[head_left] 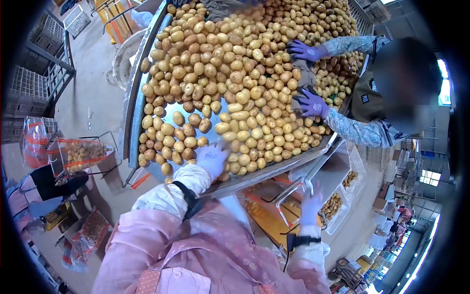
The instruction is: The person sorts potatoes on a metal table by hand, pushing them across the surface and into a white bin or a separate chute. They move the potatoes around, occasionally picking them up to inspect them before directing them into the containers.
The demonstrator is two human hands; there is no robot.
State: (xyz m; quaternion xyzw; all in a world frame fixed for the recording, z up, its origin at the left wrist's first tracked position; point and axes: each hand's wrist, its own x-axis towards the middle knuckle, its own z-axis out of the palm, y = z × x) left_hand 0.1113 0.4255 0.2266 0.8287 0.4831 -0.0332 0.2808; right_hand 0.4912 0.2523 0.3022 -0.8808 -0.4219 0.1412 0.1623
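My left hand (212,160), in a pale lavender glove, lies low over the near edge of a sorting table (169,116) heaped with potatoes (245,93). It touches or nearly touches the potatoes around it; its fingertips are blurred but look stretched out, and no potato shows in its grasp. Off the table's edge to the right, my right hand (311,205) is raised with fingers apart, smeared by motion. Nothing shows in it. Close by are a metal frame (286,208) holding a yellow-orange bag (267,215) and a white crate (338,215) containing potatoes.
Across the table at right, a co-worker's purple-gloved hands (313,103) rest on a grey cloth (304,73) among the potatoes. Another bagging frame (110,147) with a part-filled bag of potatoes (83,156) stands at left. Stacked crates (27,85) line the far left.
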